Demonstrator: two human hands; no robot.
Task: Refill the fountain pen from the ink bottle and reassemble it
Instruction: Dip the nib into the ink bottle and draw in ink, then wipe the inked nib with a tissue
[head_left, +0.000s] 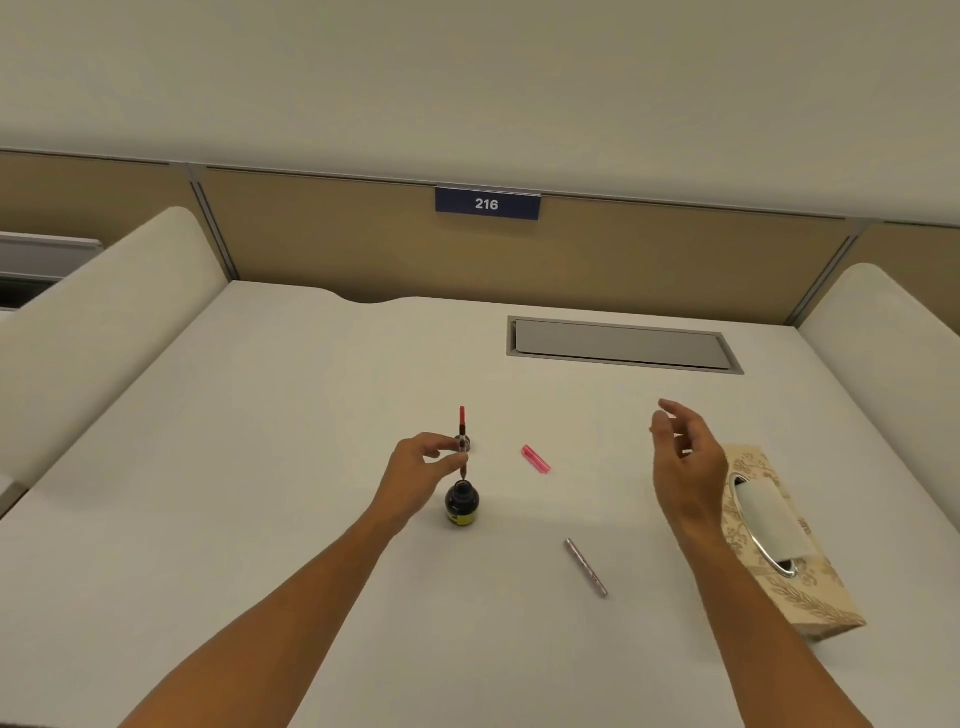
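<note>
A small dark ink bottle (461, 503) with a yellow label stands open on the white desk. My left hand (423, 465) pinches the pen's front section (462, 436) upright, nib down, just above the bottle's mouth; its red converter end sticks up behind my fingers. Something small and dark, perhaps the bottle's cap (464, 442), lies right behind the pen. A pink pen part (536, 459) lies to the right of the bottle. A slim metallic pen part (586, 567) lies nearer to me. My right hand (683, 457) hovers empty over the desk, fingers loosely curled.
A patterned tissue box (779, 540) sits at the right, close beside my right wrist. A grey cable-hatch lid (621, 344) is set into the desk at the back. Padded white side panels and a tan partition with a "216" sign (487, 203) enclose the desk.
</note>
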